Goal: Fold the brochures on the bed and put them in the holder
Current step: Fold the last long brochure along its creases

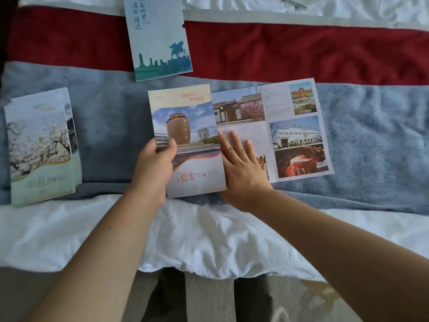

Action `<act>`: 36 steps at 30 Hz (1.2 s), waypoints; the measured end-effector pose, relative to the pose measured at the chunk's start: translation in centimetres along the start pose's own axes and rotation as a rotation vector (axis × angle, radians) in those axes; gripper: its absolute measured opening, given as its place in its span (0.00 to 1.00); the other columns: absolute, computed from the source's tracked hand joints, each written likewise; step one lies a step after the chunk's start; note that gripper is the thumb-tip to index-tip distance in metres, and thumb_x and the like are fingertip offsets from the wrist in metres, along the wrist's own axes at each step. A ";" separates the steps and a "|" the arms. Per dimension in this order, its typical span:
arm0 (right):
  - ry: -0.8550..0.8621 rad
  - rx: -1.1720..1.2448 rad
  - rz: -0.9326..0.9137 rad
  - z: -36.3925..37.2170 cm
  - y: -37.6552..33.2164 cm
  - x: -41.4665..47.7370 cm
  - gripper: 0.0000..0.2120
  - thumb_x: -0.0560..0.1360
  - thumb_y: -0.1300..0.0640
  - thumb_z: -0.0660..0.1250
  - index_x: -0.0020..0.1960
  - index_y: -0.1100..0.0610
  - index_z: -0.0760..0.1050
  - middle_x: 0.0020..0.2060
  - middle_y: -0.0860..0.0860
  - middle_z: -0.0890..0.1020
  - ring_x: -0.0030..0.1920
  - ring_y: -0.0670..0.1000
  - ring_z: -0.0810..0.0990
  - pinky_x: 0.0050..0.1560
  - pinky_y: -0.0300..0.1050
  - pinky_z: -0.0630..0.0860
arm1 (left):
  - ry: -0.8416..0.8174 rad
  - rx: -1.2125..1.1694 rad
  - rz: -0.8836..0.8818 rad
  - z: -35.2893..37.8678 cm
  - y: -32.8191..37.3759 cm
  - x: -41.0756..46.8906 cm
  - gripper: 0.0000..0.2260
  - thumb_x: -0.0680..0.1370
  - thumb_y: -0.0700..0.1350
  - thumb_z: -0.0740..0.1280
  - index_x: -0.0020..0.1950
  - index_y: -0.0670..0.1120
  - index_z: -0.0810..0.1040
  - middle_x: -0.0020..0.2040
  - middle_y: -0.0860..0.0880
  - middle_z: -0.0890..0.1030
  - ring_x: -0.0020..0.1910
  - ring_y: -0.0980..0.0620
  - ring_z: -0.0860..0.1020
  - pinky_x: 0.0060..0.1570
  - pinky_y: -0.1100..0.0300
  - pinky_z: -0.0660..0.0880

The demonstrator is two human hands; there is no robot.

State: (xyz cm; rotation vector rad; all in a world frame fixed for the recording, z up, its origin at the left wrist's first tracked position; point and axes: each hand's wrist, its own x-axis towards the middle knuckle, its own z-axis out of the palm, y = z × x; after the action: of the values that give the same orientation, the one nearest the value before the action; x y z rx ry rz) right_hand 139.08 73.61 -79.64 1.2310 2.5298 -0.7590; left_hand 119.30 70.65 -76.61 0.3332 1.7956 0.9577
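A bed (209, 228) with white sheets fills the view, a blue blanket (371, 140) and a red band (301, 49) laid across it. On the blue part lies a brochure (299, 131), partly folded: its cover panel (188, 140), with a big brown jar pictured on it, is turned over from the left, while two photo panels lie spread flat to the right.

The left hand (155, 168) pinches the cover's left edge, thumb on top and fingers beneath, closed on the paper. The right hand (241, 163) is open and flat, fingers spread, palm pressing on the inner panel just beside the cover's right edge.

So the folding step looks to be under way on this one. Next, I'd judge, the right-hand panels need bringing over and the creases pressing down so the edges line up.

To the left sits another brochure (41, 147), a blossom tree on its front, seemingly folded. Above, across the red band, lies a pale blue sleeve (160, 43) with a skyline and horseman, probably the holder. It lies well apart from both hands.
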 end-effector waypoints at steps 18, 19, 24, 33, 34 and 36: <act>0.130 0.184 0.047 -1.1 3.0 -2.6 0.28 0.85 0.42 0.42 0.84 0.44 0.45 0.84 0.54 0.43 0.82 0.55 0.36 0.81 0.60 0.41 | -0.340 -0.355 -0.132 2.2 2.6 -0.8 0.13 0.85 0.43 0.59 0.68 0.48 0.76 0.60 0.47 0.85 0.55 0.49 0.85 0.54 0.51 0.80; 0.130 0.208 0.032 -1.2 3.3 -2.7 0.29 0.85 0.43 0.43 0.84 0.45 0.46 0.84 0.53 0.43 0.83 0.54 0.37 0.81 0.61 0.42 | -0.340 -0.350 -0.124 2.7 2.8 -0.9 0.12 0.86 0.43 0.59 0.67 0.48 0.76 0.60 0.47 0.85 0.55 0.49 0.85 0.53 0.52 0.81; 0.146 0.317 -0.020 -1.6 4.7 -3.4 0.33 0.81 0.39 0.43 0.84 0.48 0.52 0.84 0.51 0.49 0.83 0.53 0.40 0.82 0.56 0.39 | -0.233 -0.251 -0.059 5.6 3.4 -1.2 0.08 0.86 0.43 0.60 0.61 0.48 0.78 0.54 0.48 0.86 0.50 0.50 0.85 0.47 0.54 0.83; 0.122 0.072 0.044 -1.0 6.6 -4.5 0.33 0.82 0.38 0.50 0.84 0.46 0.52 0.84 0.51 0.45 0.83 0.54 0.38 0.82 0.59 0.39 | 0.128 0.324 0.220 5.3 2.3 -0.6 0.07 0.83 0.42 0.65 0.49 0.54 0.78 0.46 0.54 0.84 0.45 0.51 0.82 0.43 0.54 0.78; 0.140 0.058 0.098 -1.0 6.9 -4.5 0.32 0.83 0.38 0.49 0.84 0.46 0.52 0.84 0.52 0.45 0.83 0.54 0.38 0.81 0.60 0.39 | 0.136 0.355 0.255 5.1 2.3 -0.7 0.06 0.83 0.42 0.64 0.51 0.53 0.78 0.46 0.53 0.84 0.45 0.51 0.81 0.42 0.56 0.77; 0.190 0.038 0.237 -1.1 7.7 -4.8 0.30 0.84 0.38 0.47 0.84 0.45 0.49 0.84 0.54 0.42 0.82 0.57 0.36 0.81 0.62 0.39 | 0.151 0.392 0.312 4.9 2.7 -1.0 0.06 0.83 0.42 0.64 0.55 0.52 0.79 0.47 0.51 0.84 0.43 0.52 0.80 0.40 0.57 0.74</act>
State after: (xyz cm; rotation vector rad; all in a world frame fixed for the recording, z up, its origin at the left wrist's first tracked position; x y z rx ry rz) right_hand 148.14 74.99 -79.45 1.6510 2.4577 -0.6664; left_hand 123.50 74.01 -74.75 0.8254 2.1106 0.8531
